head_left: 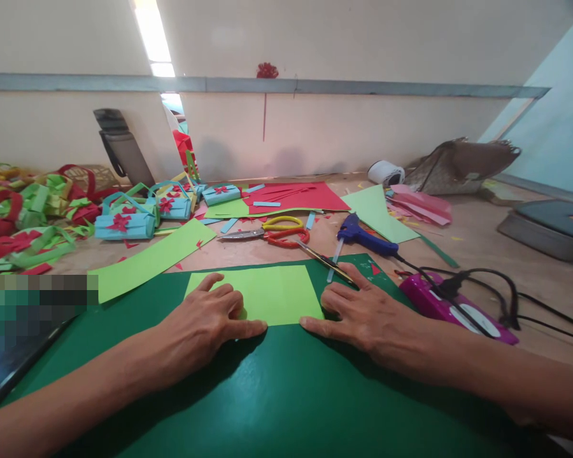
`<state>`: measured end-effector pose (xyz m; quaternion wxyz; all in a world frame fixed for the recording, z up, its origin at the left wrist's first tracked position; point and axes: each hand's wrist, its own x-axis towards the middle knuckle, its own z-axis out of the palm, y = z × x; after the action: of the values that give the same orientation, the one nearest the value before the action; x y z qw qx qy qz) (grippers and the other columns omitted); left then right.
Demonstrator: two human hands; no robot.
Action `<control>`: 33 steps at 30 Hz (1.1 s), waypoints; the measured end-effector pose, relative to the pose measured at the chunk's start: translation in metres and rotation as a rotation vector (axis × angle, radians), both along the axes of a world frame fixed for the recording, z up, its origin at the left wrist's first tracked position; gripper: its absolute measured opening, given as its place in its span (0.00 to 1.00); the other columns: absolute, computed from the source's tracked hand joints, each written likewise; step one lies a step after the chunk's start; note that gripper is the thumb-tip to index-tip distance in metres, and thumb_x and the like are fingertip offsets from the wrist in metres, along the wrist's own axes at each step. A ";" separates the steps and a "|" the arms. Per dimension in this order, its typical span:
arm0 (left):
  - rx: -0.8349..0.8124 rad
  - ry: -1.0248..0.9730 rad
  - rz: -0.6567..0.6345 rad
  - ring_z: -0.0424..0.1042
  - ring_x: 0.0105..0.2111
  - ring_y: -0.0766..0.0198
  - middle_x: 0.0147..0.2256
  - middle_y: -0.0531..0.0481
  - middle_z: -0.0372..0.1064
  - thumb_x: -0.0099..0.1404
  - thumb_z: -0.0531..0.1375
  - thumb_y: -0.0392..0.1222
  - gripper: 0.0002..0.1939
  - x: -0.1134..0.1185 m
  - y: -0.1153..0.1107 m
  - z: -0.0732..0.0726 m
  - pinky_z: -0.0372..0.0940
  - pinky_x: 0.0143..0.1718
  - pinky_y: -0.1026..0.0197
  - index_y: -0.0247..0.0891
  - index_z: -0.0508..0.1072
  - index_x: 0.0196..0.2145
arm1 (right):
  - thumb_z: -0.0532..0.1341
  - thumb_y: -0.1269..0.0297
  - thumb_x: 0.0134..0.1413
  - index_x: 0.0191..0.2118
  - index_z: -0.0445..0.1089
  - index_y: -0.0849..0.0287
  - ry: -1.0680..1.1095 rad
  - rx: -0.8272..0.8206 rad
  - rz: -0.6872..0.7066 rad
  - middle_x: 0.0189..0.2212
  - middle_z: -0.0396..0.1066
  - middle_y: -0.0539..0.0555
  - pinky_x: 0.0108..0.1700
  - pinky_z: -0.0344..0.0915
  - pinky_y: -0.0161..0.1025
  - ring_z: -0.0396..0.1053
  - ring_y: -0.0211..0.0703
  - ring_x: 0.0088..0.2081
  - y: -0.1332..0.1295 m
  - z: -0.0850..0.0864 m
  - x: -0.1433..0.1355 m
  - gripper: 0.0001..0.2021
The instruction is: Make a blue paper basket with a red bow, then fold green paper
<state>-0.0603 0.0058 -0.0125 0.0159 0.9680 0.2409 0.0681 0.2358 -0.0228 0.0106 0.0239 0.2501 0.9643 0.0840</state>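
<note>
While hands [211, 313] touch lime paper [277, 296], scissors [264, 235] and glue gun [363, 236] lie beyond.

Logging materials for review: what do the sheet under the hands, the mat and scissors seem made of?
Sheet: likely paper, matte and thin-edged. Mat: perhaps plastic or rubber, by its smooth sheen. Scissors: blades apparently metal, grey, shiny; handles probably plastic, brightly coloured.

Your tan tabletop [475, 238] carries a green mat [267, 394] nearest you, with a lime sheet [277, 296] on it. Beyond the mat lie scissors [270, 235] and a blue glue gun [368, 238]; at your right, a purple power strip [423, 294] and grey case [549, 235]; at your left, blue paper bags [128, 227].
</note>
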 end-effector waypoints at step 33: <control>0.318 0.381 0.040 0.58 0.22 0.63 0.24 0.55 0.58 0.65 0.53 0.32 0.34 0.031 -0.017 0.016 0.45 0.26 0.59 0.54 0.43 0.62 | 0.54 0.76 0.52 0.49 0.65 0.58 0.063 0.111 -0.005 0.30 0.65 0.52 0.56 0.41 0.58 0.61 0.46 0.35 -0.002 -0.002 -0.020 0.18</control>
<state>-0.0289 -0.0107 0.0035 -0.1837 0.9487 0.2449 -0.0785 0.2160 -0.0245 0.0088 -0.0204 0.2562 0.9577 0.1295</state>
